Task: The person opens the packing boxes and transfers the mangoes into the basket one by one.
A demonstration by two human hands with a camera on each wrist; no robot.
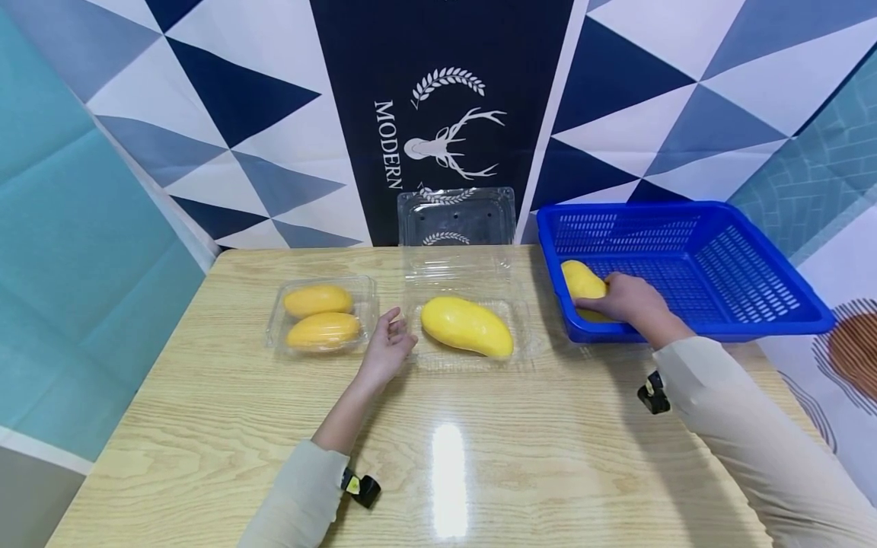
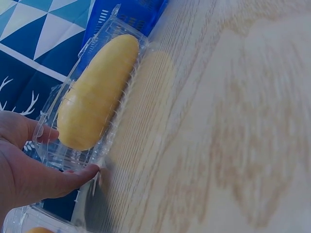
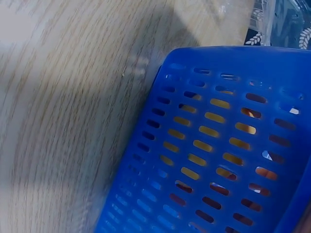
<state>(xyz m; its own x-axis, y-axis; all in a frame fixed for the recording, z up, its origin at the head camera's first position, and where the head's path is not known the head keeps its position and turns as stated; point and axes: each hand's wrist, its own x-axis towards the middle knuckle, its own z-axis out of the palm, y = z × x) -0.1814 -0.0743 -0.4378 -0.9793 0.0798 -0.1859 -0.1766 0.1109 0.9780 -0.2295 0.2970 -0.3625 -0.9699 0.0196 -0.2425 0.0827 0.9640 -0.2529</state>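
My left hand is at the left end of an opened clear plastic clamshell box, its fairly straight fingers and thumb against that end in the left wrist view. A large yellow mango lies slantwise in the box, whose transparent lid stands up behind. Inside the left end of a blue basket, my right hand grips another yellow mango, thumb across its near side. In the right wrist view the basket wall covers most of that hand, and yellow shows through the slots.
Left of my left hand, a smaller clear box holds two orange-yellow mangoes. A patterned cloth hangs behind the wooden table. The basket extends past the table's right edge.
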